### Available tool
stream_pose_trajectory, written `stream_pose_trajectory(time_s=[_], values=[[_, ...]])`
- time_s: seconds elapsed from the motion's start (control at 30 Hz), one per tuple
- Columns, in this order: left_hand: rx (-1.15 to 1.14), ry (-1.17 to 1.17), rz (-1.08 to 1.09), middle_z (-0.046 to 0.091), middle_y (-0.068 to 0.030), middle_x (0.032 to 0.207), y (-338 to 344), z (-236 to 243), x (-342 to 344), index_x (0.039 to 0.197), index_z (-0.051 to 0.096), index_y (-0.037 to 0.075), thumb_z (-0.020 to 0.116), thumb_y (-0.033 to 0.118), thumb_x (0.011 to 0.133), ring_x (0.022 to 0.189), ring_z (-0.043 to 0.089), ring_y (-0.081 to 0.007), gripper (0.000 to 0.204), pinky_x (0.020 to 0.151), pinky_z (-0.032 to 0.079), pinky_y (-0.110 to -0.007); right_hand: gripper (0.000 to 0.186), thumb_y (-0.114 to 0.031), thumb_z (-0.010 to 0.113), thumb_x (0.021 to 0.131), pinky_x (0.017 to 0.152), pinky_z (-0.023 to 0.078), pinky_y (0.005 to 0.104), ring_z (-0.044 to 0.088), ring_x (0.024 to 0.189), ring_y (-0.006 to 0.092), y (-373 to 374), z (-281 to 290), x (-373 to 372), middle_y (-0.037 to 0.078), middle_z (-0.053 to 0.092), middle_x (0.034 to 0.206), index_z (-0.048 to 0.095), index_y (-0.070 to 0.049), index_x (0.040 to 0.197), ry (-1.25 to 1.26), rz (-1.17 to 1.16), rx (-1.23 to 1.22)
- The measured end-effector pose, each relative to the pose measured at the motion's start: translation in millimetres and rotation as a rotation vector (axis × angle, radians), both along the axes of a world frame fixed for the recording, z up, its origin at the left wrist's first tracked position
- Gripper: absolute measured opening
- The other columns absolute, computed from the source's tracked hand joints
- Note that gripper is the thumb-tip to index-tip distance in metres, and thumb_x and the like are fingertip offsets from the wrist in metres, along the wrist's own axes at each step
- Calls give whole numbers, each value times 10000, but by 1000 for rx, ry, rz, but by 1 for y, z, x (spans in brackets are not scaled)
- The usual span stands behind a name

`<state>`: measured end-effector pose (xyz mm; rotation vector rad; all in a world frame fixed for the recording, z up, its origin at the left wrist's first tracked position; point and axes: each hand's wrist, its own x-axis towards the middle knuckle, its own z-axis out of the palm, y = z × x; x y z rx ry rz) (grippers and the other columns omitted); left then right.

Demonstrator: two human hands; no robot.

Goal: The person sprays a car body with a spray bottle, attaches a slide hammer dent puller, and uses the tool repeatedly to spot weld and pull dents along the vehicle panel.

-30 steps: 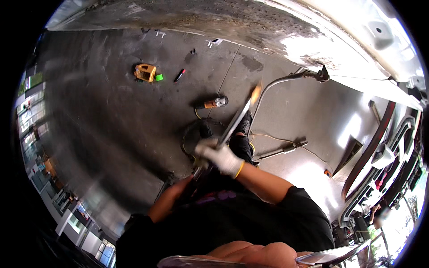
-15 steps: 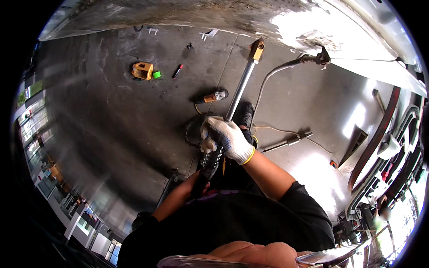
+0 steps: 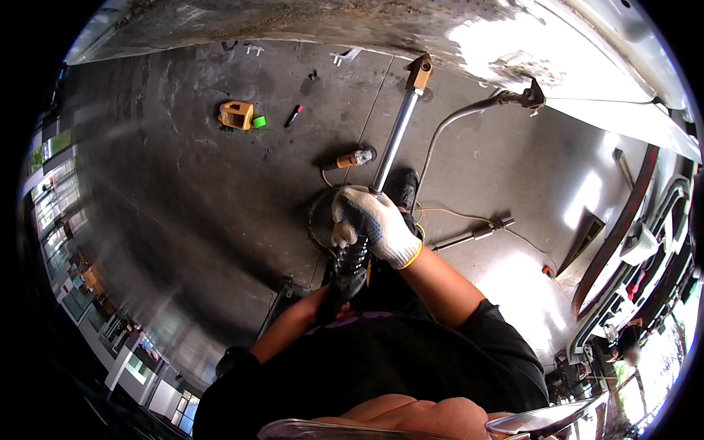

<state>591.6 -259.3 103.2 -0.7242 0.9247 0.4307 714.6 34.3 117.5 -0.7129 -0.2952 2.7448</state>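
My right hand (image 3: 374, 224), in a white knit glove with blue dots, is closed around a long tool with a chrome shaft (image 3: 396, 139), just below where the shaft starts. The tool's copper-coloured head (image 3: 420, 73) points away from me, by the lower edge of a white, dirt-stained panel (image 3: 330, 26). Whether the head touches the panel cannot be told. Below the glove runs the tool's ribbed black part (image 3: 352, 257). My left hand (image 3: 342, 304) is low against my body, closed at the tool's dark rear end. Its fingers are largely hidden in shadow.
A thick cable (image 3: 444, 121) rises to a clamp (image 3: 532, 95) at the panel. On the floor lie an angle grinder (image 3: 356, 158), a yellow case-like object (image 3: 235, 115), a green block (image 3: 259, 122), a marker (image 3: 294, 116) and a rod-shaped tool (image 3: 477, 233). Long curved parts (image 3: 620, 227) stand at right.
The tool's head has shifted slightly farther away and to the left. The rear end by my left hand has turned a little. My right hand keeps its hold.
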Motion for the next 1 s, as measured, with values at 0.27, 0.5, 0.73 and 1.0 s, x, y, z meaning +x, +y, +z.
stream_pose_trajectory(time_s=[0.27,0.5,0.73,1.0], values=[[73,-36,-44,673,-114,802,-3,-5,-2,1192,592,143,465,417,1136,621,649,-249,308,620,577,-359,420,-342,495,1155,625,566,417,650,580,271,2,6,-1,133,645,697,641,28,1021,-25,-10,48],[-11,-75,-20,621,-98,805,7,-1,-8,1309,569,164,547,357,1109,648,607,-227,279,537,506,-342,422,-337,490,1158,610,555,411,665,595,281,-1,5,-4,127,635,671,644,33,1026,-73,-37,24],[-150,-100,-29,640,-138,821,8,-14,-12,1136,563,169,532,450,1102,605,616,-251,285,504,519,-349,382,-285,506,1153,556,526,390,636,539,263,-5,3,-12,119,638,634,654,23,983,-175,-80,24],[193,-490,-85,623,-92,821,2,-77,-18,1220,584,158,496,505,1100,605,605,-198,378,489,470,-328,435,-307,516,1156,514,487,330,612,495,199,0,9,-28,88,628,597,664,-5,881,-460,-112,104]])
